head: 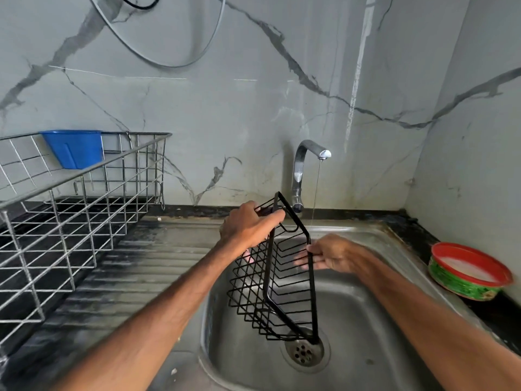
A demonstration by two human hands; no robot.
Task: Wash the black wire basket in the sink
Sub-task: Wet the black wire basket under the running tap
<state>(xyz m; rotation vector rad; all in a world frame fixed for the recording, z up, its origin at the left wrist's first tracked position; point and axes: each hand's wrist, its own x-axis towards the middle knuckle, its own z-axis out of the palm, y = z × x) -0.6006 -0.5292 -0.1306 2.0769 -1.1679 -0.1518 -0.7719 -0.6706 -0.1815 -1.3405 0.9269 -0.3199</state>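
Observation:
The black wire basket hangs tilted on its side over the steel sink, its lower corner just above the drain. My left hand grips the basket's upper rim, fingers curled round the wire. My right hand holds the right rim bar, thumb over the wire and fingers behind it. A chrome tap behind the sink runs a thin stream of water that falls just right of the basket's top.
A large steel dish rack with a blue plastic cup stands on the left counter. The ribbed drainboard lies between rack and sink. A round red-rimmed green tub sits on the right counter. Marble walls close the back and right.

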